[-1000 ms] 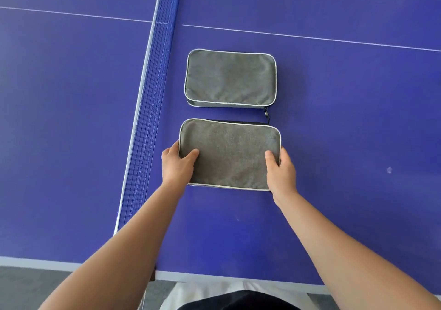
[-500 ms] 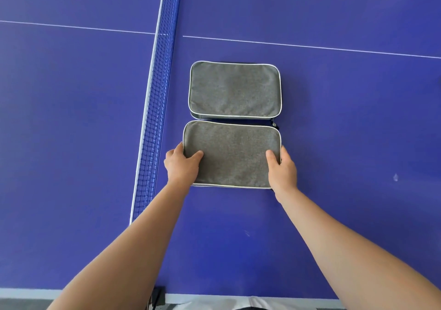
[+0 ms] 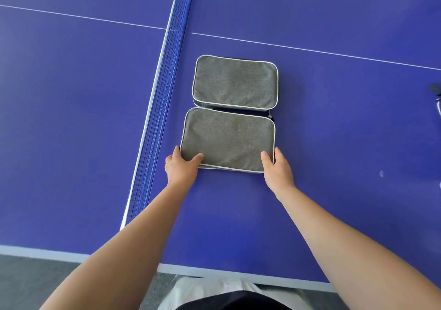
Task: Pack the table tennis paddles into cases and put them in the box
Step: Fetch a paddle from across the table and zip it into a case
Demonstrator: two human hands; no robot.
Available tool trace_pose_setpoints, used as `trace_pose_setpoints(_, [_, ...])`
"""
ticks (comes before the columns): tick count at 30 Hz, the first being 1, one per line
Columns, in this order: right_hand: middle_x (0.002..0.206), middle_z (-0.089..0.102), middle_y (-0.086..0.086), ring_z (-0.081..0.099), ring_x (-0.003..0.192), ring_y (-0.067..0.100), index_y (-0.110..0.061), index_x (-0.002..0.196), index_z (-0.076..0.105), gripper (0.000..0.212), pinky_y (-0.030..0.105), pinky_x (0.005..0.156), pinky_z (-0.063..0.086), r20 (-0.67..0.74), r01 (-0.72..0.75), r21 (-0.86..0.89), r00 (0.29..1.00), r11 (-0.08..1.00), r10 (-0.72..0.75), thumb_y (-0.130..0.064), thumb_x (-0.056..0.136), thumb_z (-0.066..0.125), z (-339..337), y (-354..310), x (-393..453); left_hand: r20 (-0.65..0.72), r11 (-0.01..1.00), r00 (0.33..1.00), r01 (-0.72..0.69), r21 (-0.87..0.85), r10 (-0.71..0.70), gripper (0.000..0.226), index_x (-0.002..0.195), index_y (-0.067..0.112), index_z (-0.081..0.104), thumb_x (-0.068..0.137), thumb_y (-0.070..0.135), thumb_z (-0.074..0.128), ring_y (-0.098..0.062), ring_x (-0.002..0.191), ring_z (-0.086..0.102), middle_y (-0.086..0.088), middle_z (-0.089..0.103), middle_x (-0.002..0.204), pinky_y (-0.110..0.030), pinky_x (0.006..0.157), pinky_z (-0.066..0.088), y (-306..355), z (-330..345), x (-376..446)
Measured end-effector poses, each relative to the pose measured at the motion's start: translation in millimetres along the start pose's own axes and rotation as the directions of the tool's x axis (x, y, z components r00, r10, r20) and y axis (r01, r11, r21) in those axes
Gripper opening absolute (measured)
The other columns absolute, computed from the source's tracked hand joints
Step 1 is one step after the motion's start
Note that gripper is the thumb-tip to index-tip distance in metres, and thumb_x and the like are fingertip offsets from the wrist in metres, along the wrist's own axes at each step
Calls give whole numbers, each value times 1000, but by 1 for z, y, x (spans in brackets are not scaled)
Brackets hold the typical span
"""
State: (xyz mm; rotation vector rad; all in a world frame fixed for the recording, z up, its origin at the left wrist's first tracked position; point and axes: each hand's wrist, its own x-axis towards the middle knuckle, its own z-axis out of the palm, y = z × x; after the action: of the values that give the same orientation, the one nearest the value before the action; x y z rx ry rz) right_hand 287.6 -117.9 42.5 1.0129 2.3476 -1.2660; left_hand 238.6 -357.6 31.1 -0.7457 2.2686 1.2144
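a flat rectangular grey fabric case with pale piping (image 3: 228, 140) is gripped at its two near corners: the left hand (image 3: 181, 168) is curled round the near left corner, thumb laid on the top face and the other fingers tucked against the side edge, while the right hand (image 3: 278, 168) is clamped on the near right corner in the same manner, thumb on top and fingers down the side. the case lies flat on the blue table tennis table (image 3: 334, 142), stretched between the two sets of fingers. just beyond the fingertips, a second grey fabric case of the same shape (image 3: 235, 83) is set flat, its near edge touching or very nearly touching the far edge of the held one; which of the two cannot be told. a dark zipper pull (image 3: 270, 116) is seen beyond the right fingers, at the seam between the cases. the blue mesh net with white top band (image 3: 164, 90) is passed just outside the left fingers.
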Motion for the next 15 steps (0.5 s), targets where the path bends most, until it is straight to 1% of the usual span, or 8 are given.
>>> trace_pose_setpoints(1, [150, 44, -3, 39, 139, 25, -20, 147, 38, 68, 46, 112, 36, 8, 22, -22, 1000, 1000, -22, -60, 92, 38, -2, 6, -7, -9, 1000, 1000, -4, -11, 3, 49, 114, 25, 55, 75, 53, 66, -29, 121, 45, -3, 46, 123, -53, 98, 46, -8, 2, -9])
trace_pose_setpoints(2, [148, 45, -4, 40, 138, 24, -20, 146, 40, 66, 45, 111, 37, 15, 39, -36, 999, 999, -38, -59, 93, 38, -4, 13, -15, -14, 1000, 1000, -3, -15, 3, 45, 112, 25, 56, 77, 51, 67, -29, 121, 46, -2, 45, 120, -52, 98, 46, -17, 4, -18])
trace_pose_setpoints(3, [151, 42, -4, 36, 140, 22, -19, 148, 38, 64, 42, 113, 35, 24, 50, -44, 999, 998, -49, -55, 96, 40, -7, 21, -23, -13, 1000, 1000, -1, -9, 1, 51, 121, 26, 55, 79, 51, 67, -28, 125, 44, -2, 45, 125, -52, 100, 45, -26, 7, -29])
trace_pose_setpoints(5, [158, 31, -3, 28, 145, 18, -16, 152, 33, 61, 36, 116, 28, 41, 74, -81, 997, 994, -71, -47, 100, 42, -11, 40, -40, -24, 1000, 1000, 9, 14, -9, 75, 146, 23, 41, 82, 52, 68, -27, 134, 38, -4, 39, 141, -50, 106, 41, -45, 14, -51])
trace_pose_setpoints(6, [159, 29, -2, 26, 146, 17, -16, 151, 34, 59, 35, 117, 25, 55, 94, -106, 995, 990, -88, -45, 101, 43, -14, 51, -48, -37, 1000, 999, 10, 17, -9, 81, 151, 22, 34, 83, 51, 68, -27, 137, 35, -5, 37, 146, -50, 108, 40, -54, 18, -64])
trace_pose_setpoints(7, [160, 29, -1, 25, 147, 17, -15, 151, 35, 58, 35, 118, 25, 71, 120, -126, 991, 985, -112, -44, 101, 43, -16, 63, -57, -49, 1000, 999, 4, 15, -4, 82, 152, 21, 32, 84, 51, 68, -27, 138, 34, -6, 35, 148, -49, 108, 40, -64, 22, -78])
trace_pose_setpoints(11, [160, 28, 0, 24, 147, 18, -16, 150, 38, 54, 36, 118, 25, 169, 229, -224, 966, 947, -193, -41, 102, 43, -27, 113, -100, -67, 998, 996, -48, 41, 51, 72, 150, 20, 38, 89, 46, 65, -24, 136, 37, -5, 40, 147, -42, 108, 39, -109, 41, -147])
trace_pose_setpoints(15, [160, 27, -1, 22, 146, 17, -16, 150, 37, 54, 36, 118, 26, 308, 402, -343, 902, 849, -303, -42, 103, 42, -36, 164, -152, -69, 979, 985, -147, 144, 158, 56, 144, 17, 47, 93, 38, 62, -19, 134, 40, -3, 46, 144, -32, 109, 33, -164, 56, -224])
